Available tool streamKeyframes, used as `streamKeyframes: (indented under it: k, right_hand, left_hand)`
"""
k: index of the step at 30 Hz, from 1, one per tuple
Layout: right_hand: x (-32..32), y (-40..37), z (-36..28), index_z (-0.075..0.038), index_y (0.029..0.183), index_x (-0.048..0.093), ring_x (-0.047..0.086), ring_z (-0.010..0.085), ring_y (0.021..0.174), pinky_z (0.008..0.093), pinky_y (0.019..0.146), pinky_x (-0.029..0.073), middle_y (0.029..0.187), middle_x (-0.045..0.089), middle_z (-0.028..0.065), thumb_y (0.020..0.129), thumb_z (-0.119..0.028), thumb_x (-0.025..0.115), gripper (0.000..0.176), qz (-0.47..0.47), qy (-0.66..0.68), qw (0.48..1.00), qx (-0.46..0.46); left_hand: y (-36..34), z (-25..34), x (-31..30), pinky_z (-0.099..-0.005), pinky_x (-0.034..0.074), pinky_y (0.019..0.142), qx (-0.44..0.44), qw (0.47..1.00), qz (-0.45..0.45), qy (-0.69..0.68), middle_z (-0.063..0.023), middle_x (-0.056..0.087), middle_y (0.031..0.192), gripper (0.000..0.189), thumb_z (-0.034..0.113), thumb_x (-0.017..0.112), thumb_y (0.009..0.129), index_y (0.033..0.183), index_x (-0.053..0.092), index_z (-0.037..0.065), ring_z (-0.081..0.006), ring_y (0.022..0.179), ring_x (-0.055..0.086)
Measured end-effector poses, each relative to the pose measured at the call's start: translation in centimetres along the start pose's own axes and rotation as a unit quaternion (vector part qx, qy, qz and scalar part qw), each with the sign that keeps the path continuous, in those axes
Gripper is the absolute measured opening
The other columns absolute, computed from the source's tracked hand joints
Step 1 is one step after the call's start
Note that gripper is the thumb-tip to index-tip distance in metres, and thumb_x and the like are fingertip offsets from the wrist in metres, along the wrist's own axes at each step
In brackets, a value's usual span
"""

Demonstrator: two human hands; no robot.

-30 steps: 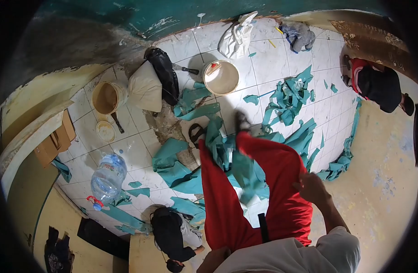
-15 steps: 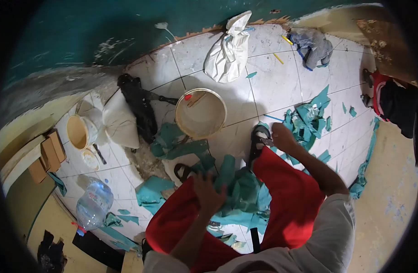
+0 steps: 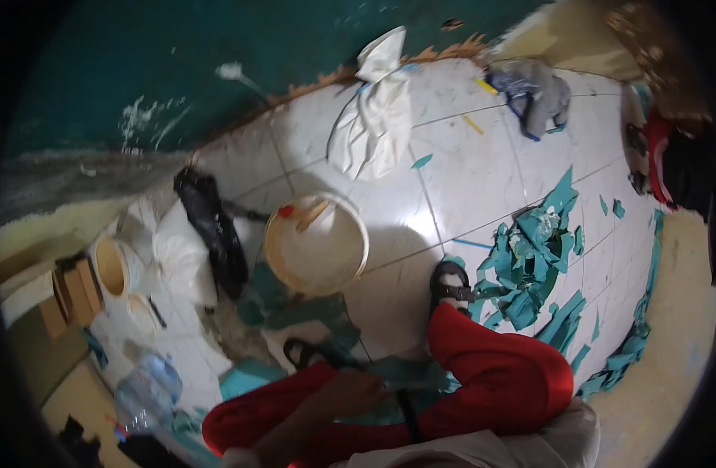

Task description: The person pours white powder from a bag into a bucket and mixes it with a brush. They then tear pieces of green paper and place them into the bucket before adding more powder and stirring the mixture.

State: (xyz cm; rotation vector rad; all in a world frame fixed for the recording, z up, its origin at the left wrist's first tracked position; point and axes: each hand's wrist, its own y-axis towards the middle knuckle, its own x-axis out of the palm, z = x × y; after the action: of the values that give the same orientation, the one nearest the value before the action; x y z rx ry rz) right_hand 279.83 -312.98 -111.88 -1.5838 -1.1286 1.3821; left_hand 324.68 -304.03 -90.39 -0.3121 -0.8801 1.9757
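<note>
My left hand (image 3: 356, 392) is low in the head view, over the inner side of my left leg in red trousers (image 3: 256, 402). It is blurred and dim, so its fingers and anything in them cannot be made out. My right hand is not visible. Torn teal pieces (image 3: 408, 370) lie on the floor between my legs, partly hidden by my hand and trousers. A larger heap of teal scraps (image 3: 529, 269) sits to the right of my sandalled right foot (image 3: 451, 288). A round bucket (image 3: 317, 243) with a whitish inside, a red-ended tool at its rim, stands ahead of my left foot.
A tied white sack (image 3: 373, 129) stands near the teal wall. A black bag (image 3: 211, 234), a white sack, a smaller bucket (image 3: 112, 267) and a large clear bottle (image 3: 149, 394) are at left. Gray cloth (image 3: 541, 97) lies at upper right; teal strips line the right wall.
My right hand has left the view from beside my right foot. My left hand has moved down, toward my body. The view has shifted, and my right knee has swung outward to the right.
</note>
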Motion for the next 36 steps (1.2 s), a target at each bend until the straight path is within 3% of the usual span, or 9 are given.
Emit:
streamKeyframes:
  k: [6, 10, 12, 14, 17, 20, 22, 30, 36]
  right_hand:
    - [-4.4, -0.1, 1.8, -0.002, 0.112, 0.062, 0.064, 0.0368, 0.087, 0.0538, 0.074, 0.049, 0.092, 0.065, 0.0200, 0.087, -0.016, 0.063, 0.029, -0.202, -0.028, 0.976, 0.075]
    - [-17.9, -2.9, -0.9, -0.003, 0.114, 0.063, 0.065, 0.0361, 0.087, 0.0536, 0.074, 0.050, 0.093, 0.066, 0.0202, 0.087, -0.018, 0.065, 0.031, -0.378, -0.074, 0.920, 0.074]
    - [-27.0, -0.3, -4.7, -0.004, 0.104, 0.069, 0.068, 0.0321, 0.086, 0.0513, 0.073, 0.052, 0.096, 0.070, 0.0157, 0.085, -0.020, 0.065, 0.025, -0.263, -0.205, 0.941, 0.055]
    - [-32.6, 0.6, -17.7, -0.003, 0.095, 0.074, 0.070, 0.0277, 0.082, 0.0482, 0.070, 0.055, 0.091, 0.075, 0.0105, 0.079, -0.019, 0.066, 0.024, -0.072, -0.346, 0.934, -0.045]
    - [-33.1, -1.8, -27.0, -0.004, 0.094, 0.075, 0.071, 0.0315, 0.084, 0.0394, 0.078, 0.054, 0.089, 0.073, 0.0155, 0.077, -0.016, 0.060, 0.025, 0.222, -0.402, 0.878, -0.136]
    - [-31.0, 0.8, -28.5, -0.003, 0.089, 0.074, 0.070, 0.0320, 0.084, 0.0413, 0.077, 0.054, 0.088, 0.073, 0.0152, 0.079, -0.018, 0.058, 0.025, 0.208, -0.304, 0.888, -0.273]
    - [-30.4, 2.0, -29.7, 0.001, 0.088, 0.072, 0.069, 0.0372, 0.089, 0.0450, 0.082, 0.054, 0.091, 0.072, 0.0197, 0.089, -0.027, 0.052, 0.034, 0.071, -0.369, 0.892, -0.251]
    - [-27.7, 5.4, -26.5, 0.001, 0.099, 0.072, 0.068, 0.0353, 0.098, 0.0470, 0.082, 0.054, 0.100, 0.071, 0.0183, 0.086, -0.023, 0.054, 0.031, 0.029, -0.440, 0.883, -0.159]
    - [-27.9, 5.2, -25.6, -0.001, 0.095, 0.072, 0.068, 0.0329, 0.097, 0.0456, 0.081, 0.054, 0.097, 0.071, 0.0175, 0.087, -0.022, 0.054, 0.029, 0.079, -0.402, 0.892, -0.193]
  left_hand:
    - [-6.3, 2.8, -7.0, -0.0493, 0.049, 0.079, -0.121, 0.946, 0.204, 0.222, -0.0230, 0.066, 0.088, 0.031, 0.031, 0.060, 0.091, 0.091, 0.063, 0.000, -0.0396, 0.088, 0.064]
    - [-9.9, 6.4, -6.5, -0.0491, 0.047, 0.080, 0.027, 0.873, 0.354, 0.335, -0.0208, 0.063, 0.085, 0.020, 0.021, 0.061, 0.088, 0.089, 0.063, 0.001, -0.0391, 0.085, 0.061]
    - [-11.1, 8.5, -6.4, -0.0480, 0.045, 0.079, 0.066, 0.882, 0.378, 0.274, -0.0173, 0.060, 0.082, 0.017, 0.017, 0.064, 0.087, 0.088, 0.060, 0.001, -0.0384, 0.085, 0.059]
    - [-11.5, 8.5, -6.0, -0.0480, 0.046, 0.079, 0.074, 0.859, 0.395, 0.318, -0.0173, 0.060, 0.083, 0.018, 0.017, 0.065, 0.086, 0.090, 0.059, 0.001, -0.0383, 0.085, 0.059]
    - [-11.3, 8.6, -5.1, -0.0478, 0.046, 0.079, 0.041, 0.832, 0.423, 0.355, -0.0179, 0.061, 0.085, 0.021, 0.018, 0.067, 0.084, 0.092, 0.059, 0.001, -0.0386, 0.086, 0.060]
    - [-10.5, 9.5, -5.2, -0.0472, 0.047, 0.081, 0.007, 0.836, 0.435, 0.335, -0.0188, 0.063, 0.090, 0.025, 0.020, 0.069, 0.083, 0.096, 0.060, 0.001, -0.0390, 0.089, 0.061]
    - [-9.4, 8.7, -5.5, -0.0469, 0.047, 0.081, 0.015, 0.840, 0.431, 0.328, -0.0192, 0.064, 0.092, 0.027, 0.022, 0.070, 0.083, 0.098, 0.061, 0.001, -0.0390, 0.090, 0.062]
    - [-6.5, 5.2, -4.2, -0.0467, 0.048, 0.088, -0.121, 0.840, 0.362, 0.386, -0.0189, 0.066, 0.101, 0.034, 0.034, 0.066, 0.088, 0.104, 0.062, 0.004, -0.0363, 0.095, 0.065]
    - [-5.7, 6.7, -4.8, -0.0513, 0.048, 0.088, -0.034, 0.858, 0.366, 0.359, -0.0198, 0.065, 0.106, 0.039, 0.035, 0.062, 0.090, 0.110, 0.060, 0.002, -0.0386, 0.101, 0.063]
